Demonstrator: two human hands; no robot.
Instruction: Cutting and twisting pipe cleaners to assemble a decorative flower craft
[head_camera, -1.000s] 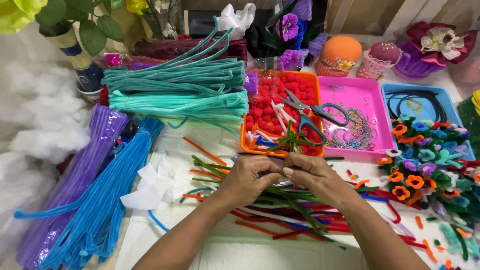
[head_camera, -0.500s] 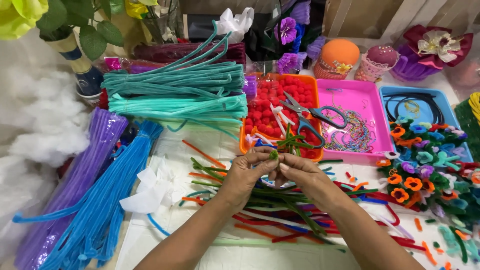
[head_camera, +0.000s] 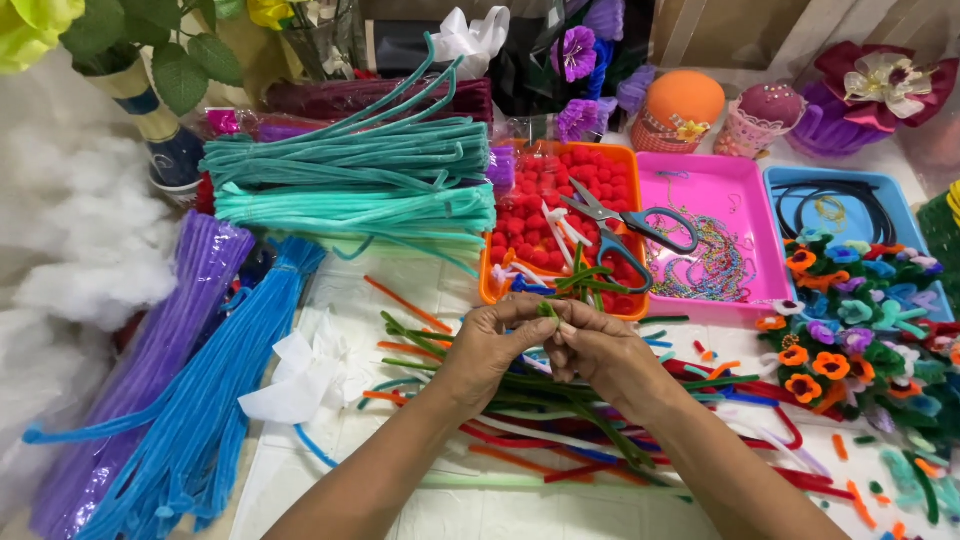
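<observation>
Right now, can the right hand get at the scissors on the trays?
Probably yes. The scissors lie in the open across the orange tray and pink tray, just beyond the right hand. Nothing covers them, but both that hand and the left hand are pinching a green pipe cleaner piece.
</observation>
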